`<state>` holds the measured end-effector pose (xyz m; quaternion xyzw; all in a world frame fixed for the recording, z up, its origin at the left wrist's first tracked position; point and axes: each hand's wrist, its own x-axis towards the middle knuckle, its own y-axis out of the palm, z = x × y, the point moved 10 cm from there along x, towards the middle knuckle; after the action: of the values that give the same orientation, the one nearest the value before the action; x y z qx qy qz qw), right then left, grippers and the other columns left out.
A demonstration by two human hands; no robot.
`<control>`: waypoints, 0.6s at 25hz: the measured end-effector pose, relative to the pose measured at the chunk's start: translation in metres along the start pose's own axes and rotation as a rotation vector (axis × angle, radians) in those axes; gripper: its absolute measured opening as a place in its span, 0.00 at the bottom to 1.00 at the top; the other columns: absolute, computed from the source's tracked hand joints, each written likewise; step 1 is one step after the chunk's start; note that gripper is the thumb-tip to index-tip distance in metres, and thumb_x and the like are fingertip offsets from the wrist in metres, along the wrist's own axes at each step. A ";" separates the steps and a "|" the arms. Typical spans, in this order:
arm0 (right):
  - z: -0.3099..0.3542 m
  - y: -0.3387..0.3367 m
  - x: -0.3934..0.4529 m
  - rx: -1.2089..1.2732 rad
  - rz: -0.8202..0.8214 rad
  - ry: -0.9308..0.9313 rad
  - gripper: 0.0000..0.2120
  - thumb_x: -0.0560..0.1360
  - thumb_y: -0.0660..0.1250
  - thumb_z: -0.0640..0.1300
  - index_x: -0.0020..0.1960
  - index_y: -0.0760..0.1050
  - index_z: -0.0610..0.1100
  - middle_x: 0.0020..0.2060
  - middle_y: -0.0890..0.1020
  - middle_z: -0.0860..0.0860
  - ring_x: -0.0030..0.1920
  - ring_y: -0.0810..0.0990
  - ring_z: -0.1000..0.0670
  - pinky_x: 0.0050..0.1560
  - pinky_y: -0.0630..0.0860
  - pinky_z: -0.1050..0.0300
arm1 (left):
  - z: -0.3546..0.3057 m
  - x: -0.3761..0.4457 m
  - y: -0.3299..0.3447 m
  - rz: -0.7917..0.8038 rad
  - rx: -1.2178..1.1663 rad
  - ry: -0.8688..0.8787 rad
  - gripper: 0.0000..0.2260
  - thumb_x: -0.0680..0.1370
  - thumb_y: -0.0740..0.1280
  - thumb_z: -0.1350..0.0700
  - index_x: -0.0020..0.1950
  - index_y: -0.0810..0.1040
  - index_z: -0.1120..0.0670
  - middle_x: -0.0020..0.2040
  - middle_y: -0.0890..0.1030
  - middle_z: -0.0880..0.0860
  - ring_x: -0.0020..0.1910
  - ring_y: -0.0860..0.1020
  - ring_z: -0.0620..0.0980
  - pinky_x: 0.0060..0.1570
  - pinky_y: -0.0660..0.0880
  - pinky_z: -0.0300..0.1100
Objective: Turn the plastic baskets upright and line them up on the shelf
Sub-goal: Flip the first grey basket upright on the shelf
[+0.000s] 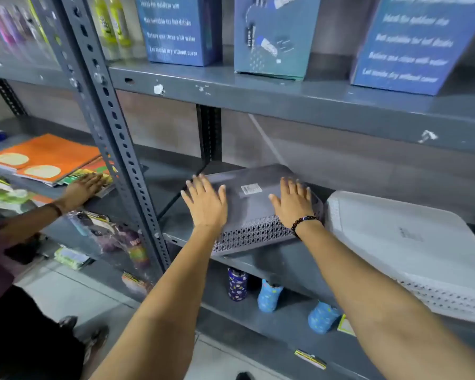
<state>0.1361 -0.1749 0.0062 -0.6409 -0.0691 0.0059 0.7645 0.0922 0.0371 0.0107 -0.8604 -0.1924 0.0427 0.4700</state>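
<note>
Two hands are reaching forward onto the middle shelf [272,267] and are lying flat, palms down, on the bottom of a grey basket [254,207] that is sitting upside down there. The left hand [207,201] is pressing on the basket's left end and the right hand [294,202], which is wearing a dark bead bracelet [303,222] at the wrist, is pressing on its right end; the fingers of both are spread and are not closing around anything. Just beside the grey basket, to the right, a white basket [412,242] is lying upside down too, and its near edge is hanging over the front of the shelf. Further left, past the perforated metal post [113,127], another person's hand [81,189] is resting on orange booklets [44,157]. Above, blue boxes [178,28] are standing on the upper shelf.
</note>
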 end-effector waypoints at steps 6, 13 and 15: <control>-0.042 0.013 0.061 0.121 0.078 0.320 0.32 0.79 0.48 0.57 0.74 0.54 0.35 0.74 0.60 0.36 0.74 0.58 0.37 0.73 0.54 0.37 | 0.055 0.044 0.038 0.156 -0.528 -0.661 0.27 0.78 0.53 0.45 0.70 0.68 0.61 0.70 0.72 0.59 0.65 0.73 0.61 0.62 0.71 0.48; -0.055 0.004 0.063 0.442 0.030 0.647 0.30 0.79 0.48 0.58 0.72 0.59 0.37 0.70 0.65 0.37 0.70 0.64 0.38 0.67 0.64 0.40 | 0.050 0.065 0.020 0.193 -0.522 -0.774 0.22 0.82 0.53 0.49 0.70 0.68 0.61 0.69 0.73 0.58 0.63 0.75 0.57 0.60 0.71 0.46; -0.057 -0.014 0.054 0.569 -0.084 0.707 0.30 0.79 0.49 0.57 0.71 0.60 0.36 0.70 0.64 0.37 0.70 0.63 0.37 0.67 0.64 0.41 | 0.047 0.075 0.008 0.113 -0.585 -0.706 0.25 0.81 0.53 0.46 0.72 0.64 0.60 0.71 0.70 0.59 0.67 0.72 0.59 0.64 0.68 0.49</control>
<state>0.1946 -0.2278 0.0156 -0.3647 0.1745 -0.2256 0.8864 0.1520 0.0987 -0.0137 -0.8988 -0.2973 0.3026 0.1101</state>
